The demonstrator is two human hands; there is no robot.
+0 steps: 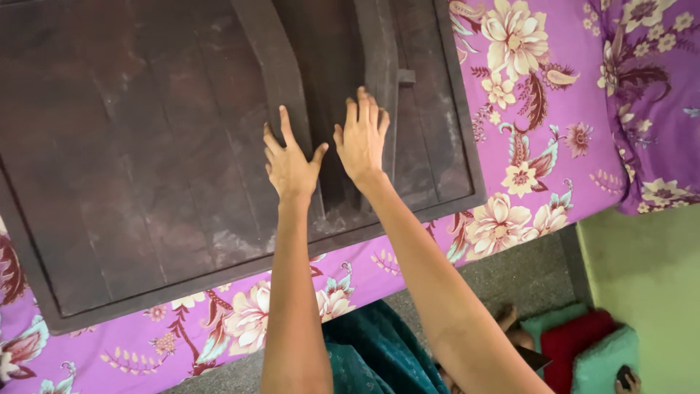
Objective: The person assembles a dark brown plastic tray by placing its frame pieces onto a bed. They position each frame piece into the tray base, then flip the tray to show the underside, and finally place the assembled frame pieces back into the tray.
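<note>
Plainly, in the head view, your left hand [289, 164] lay flat with fingers spread apart on the dark wooden panel [146, 146], gripping nothing. Your right hand [362, 138] rested beside it, fingers extended and close together, pressed against a raised batten [379, 73], likewise clamped on nothing. Both palms seemed set there to steady or feel the surface. The panel lay on the bed, over the purple floral bedsheet [525, 175], its planks worn, dusty and pale-streaked. A matching pillow [649, 87] sat to the right.
</note>
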